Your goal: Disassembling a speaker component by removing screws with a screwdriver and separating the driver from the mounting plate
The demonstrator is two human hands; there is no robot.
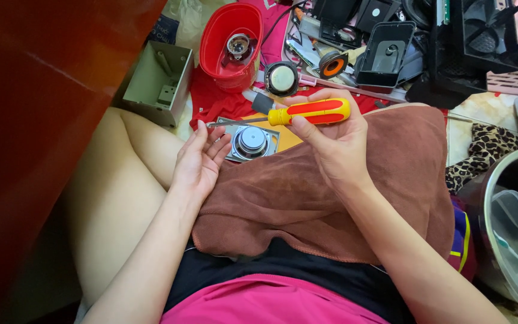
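on a brown towel [343, 198], right hand [337, 141] fingers clamp one screwdriver [307, 112] (left hand [198, 161] fingers apart).

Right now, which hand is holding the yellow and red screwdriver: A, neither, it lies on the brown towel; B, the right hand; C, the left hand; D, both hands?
B: the right hand closes around the screwdriver handle, while the left hand rests open beside the speaker.

Head-worn camera, 1 view only, looks steeply down at close range over the wearer's lap toward cluttered floor beyond the brown towel [331, 198].
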